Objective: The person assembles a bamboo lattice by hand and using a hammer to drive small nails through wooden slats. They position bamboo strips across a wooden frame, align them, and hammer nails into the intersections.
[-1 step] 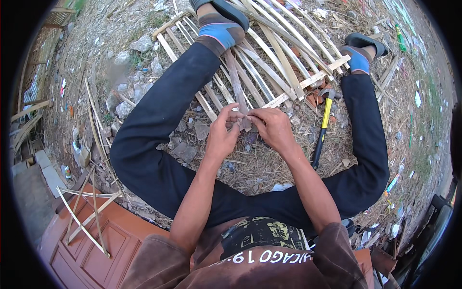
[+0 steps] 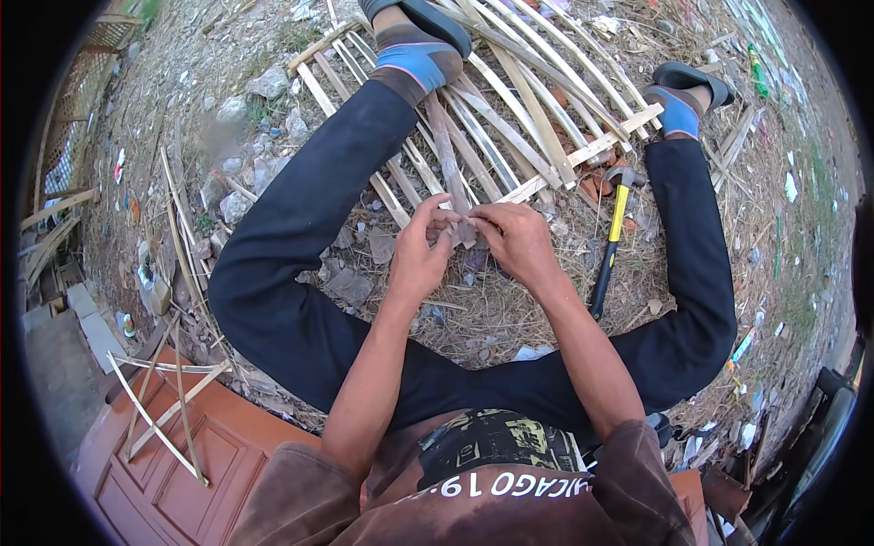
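Observation:
My left hand point(image 2: 422, 247) and my right hand point(image 2: 521, 240) meet in front of me, between my spread legs. Both have curled, pinching fingers, the fingertips almost touching. Whatever they pinch is too small to make out. Just beneath the fingertips lies the near end of a greyish wooden stick point(image 2: 443, 136), which runs away from me under my left foot. Behind the hands a frame of thin wooden slats point(image 2: 492, 159) lies flat on the ground, crosspieces over its slats. To the right of my right hand rests a claw hammer point(image 2: 614, 223) with a yellow and black handle, head pointing away.
My legs in dark trousers bend around the work; my left foot point(image 2: 419, 59) rests over the slats. Stones point(image 2: 350, 287) and dry grass cover the ground. A brown panelled door point(image 2: 173, 455) with loose strips on it lies at the lower left. Broken red brick point(image 2: 594, 187) sits by the hammer head.

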`<state>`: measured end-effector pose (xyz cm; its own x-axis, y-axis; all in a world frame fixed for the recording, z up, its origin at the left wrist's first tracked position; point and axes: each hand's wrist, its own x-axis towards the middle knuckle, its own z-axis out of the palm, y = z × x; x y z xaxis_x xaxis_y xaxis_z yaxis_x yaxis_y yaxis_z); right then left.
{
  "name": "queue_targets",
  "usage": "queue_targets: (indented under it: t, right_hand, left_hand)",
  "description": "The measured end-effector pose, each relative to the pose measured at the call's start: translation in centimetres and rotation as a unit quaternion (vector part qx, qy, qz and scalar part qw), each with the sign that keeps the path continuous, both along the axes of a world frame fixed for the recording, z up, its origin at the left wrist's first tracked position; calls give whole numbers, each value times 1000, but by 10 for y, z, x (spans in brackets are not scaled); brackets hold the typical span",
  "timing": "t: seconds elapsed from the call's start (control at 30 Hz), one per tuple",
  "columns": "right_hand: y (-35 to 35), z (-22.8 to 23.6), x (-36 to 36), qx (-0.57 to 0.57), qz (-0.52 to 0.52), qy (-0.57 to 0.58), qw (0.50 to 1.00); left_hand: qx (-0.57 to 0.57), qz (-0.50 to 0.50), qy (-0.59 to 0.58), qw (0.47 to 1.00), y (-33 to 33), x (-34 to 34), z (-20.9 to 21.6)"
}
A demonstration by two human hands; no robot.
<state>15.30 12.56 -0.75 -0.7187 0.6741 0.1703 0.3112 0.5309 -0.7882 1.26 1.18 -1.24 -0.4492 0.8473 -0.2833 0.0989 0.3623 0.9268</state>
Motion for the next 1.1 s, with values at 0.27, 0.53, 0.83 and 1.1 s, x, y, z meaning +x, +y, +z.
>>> queue_targets:
  t: [0.27,0.53,0.83,1.1]
  right_hand:
    - [2,-10,3,-430,-122,113,887]
    - [-7,68,7,-475,-100,290,825]
    - [-12,99,16,-474,-63,331,813]
    - [-21,94,23,-497,-69,337,797]
  left_hand:
    - [58,46,-86,994,3,1,3]
    - [194,39,-205,959,7,14,58]
    - [291,77,-238,923,5,31,75]
    - [324,114,-235,909,12,45,76]
